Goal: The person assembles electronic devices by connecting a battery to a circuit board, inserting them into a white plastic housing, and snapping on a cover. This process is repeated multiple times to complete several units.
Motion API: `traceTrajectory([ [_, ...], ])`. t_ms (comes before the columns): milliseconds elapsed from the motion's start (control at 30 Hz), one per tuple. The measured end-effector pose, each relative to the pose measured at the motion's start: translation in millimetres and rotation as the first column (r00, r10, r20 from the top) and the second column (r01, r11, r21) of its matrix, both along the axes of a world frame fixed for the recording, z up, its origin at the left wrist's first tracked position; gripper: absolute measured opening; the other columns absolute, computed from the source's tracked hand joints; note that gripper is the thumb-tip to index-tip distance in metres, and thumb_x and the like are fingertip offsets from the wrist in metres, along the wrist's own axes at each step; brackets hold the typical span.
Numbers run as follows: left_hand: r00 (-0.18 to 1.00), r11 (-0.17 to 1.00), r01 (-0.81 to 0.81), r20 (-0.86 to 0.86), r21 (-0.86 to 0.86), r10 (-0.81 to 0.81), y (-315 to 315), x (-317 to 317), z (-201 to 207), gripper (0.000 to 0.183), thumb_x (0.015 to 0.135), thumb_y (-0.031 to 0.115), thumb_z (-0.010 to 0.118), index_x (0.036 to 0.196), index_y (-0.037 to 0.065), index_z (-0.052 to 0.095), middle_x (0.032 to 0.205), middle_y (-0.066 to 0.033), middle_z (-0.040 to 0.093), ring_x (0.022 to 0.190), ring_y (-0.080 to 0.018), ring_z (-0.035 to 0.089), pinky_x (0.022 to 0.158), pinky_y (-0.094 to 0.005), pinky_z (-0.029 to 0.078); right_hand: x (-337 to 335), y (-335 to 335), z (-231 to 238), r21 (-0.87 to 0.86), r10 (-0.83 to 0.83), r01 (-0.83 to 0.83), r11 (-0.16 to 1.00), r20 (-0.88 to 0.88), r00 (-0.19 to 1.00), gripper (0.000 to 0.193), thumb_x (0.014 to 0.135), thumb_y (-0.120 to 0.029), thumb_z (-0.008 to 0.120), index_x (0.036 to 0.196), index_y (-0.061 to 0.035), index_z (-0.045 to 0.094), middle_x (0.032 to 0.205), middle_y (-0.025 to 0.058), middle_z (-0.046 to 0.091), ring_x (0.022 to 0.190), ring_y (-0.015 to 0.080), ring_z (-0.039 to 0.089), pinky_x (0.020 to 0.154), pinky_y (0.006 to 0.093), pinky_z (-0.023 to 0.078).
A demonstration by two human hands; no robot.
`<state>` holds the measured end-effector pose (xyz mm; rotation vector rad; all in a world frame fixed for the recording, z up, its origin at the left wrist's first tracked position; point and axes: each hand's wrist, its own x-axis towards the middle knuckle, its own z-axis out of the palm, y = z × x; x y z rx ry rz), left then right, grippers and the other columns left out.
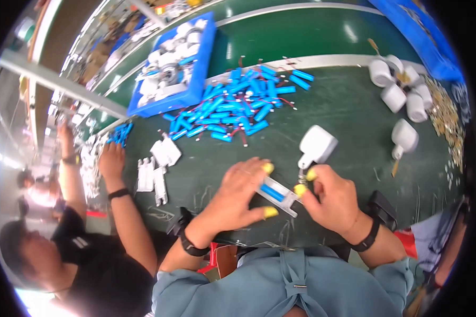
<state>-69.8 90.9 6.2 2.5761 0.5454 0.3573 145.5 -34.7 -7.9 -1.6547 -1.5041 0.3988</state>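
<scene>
Teal shirt cloth (269, 280) with its tied front is closest to the camera, and past it both my hands work around a narrow white housing (289, 204), which lies on a slant over the green table (349, 116) with a blue cylinder (272, 192) along its channel. My left hand (240, 193) covers the housing's far-left end, fingertips by its upper edge, thumb spread away just beside its lower edge; whether they press on it I cannot tell. My right hand (330, 201), to the right of the housing's open end, has thumb and forefinger closed on a small dark link (302, 175), whose details are too small to make out. Beyond the housing, a white rounded head (317, 143) sits just above that link.

I judge the housing light and stiff, probably smooth plastic that could skate if pushed from one side; I'd take it by its two long edges, clear of the channel. The cylinder looks firm and slick. The link seems the fragile spot, so I'd support the head by its broad body rather than let it hang there. Farther off, up and left from the housing, lies a heap of blue cylinders (238, 100), with a blue bin (209, 47) behind it.
</scene>
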Motion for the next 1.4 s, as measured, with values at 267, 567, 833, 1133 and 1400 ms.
traceTrajectory([
  [267,0.990,0.998,0.014,0.141,-0.055,-0.006,-25.6,7.1,-9.9,0.051,0.073,0.006,0.072,0.121,0.004,0.055,0.104,-0.0121,0.056,0.090,-0.0309,0.059,0.083,-0.0414,0.049,5.2,2.7,-5.9,0.110,-0.036,0.081,0.991,-0.361,0.932,0.013,0.093,0.001,0.059,0.105,-0.0006,0.056,0.074,-0.0033,0.055,0.060,-0.0005,0.045,0.053,0.0157,0.036],
  [567,0.970,0.977,-0.136,0.180,-0.162,0.165,-18.1,5.9,-20.4,0.037,0.077,-0.007,0.062,0.113,0.002,0.060,0.097,-0.0140,0.061,0.080,-0.0240,0.065,0.069,-0.0323,0.053,9.0,5.4,-3.2,0.127,-0.009,0.056,0.990,-0.344,0.939,0.016,0.091,0.003,0.059,0.107,0.0007,0.055,0.075,-0.0012,0.058,0.059,0.0004,0.048,0.052,0.0169,0.039],
  [833,0.774,0.430,0.075,0.324,-0.900,0.543,2.0,-21.1,36.3,0.022,0.090,0.004,0.065,0.111,0.001,0.064,0.104,-0.0071,0.066,0.088,-0.0130,0.061,0.077,-0.0257,0.049,10.6,1.6,-2.0,0.111,0.004,0.048,0.993,-0.430,0.903,0.015,0.093,0.001,0.059,0.107,-0.0006,0.055,0.075,-0.0026,0.057,0.061,0.0000,0.047,0.053,0.0164,0.038],
  [1133,0.417,0.553,-0.636,0.364,-0.538,0.833,125.0,-168.2,104.1,0.022,0.088,0.002,0.059,0.108,0.002,0.067,0.086,0.0018,0.063,0.072,-0.0050,0.053,0.063,-0.0185,0.040,10.1,1.4,-0.4,0.072,0.040,-0.010,0.997,-0.433,0.901,0.015,0.092,0.003,0.058,0.106,-0.0006,0.055,0.075,-0.0034,0.057,0.062,-0.0008,0.047,0.055,0.0159,0.038],
  [1400,0.335,0.199,-0.882,0.273,0.427,0.902,194.9,-251.5,42.3,0.036,0.087,0.021,0.064,0.117,0.001,0.064,0.111,-0.0206,0.065,0.104,-0.0344,0.062,0.091,-0.0408,0.048,9.2,6.3,-5.7,0.070,0.048,-0.022,0.997,-0.393,0.918,0.017,0.089,0.005,0.057,0.105,0.0002,0.057,0.073,-0.0024,0.057,0.060,-0.0005,0.048,0.054,0.0164,0.039],
])
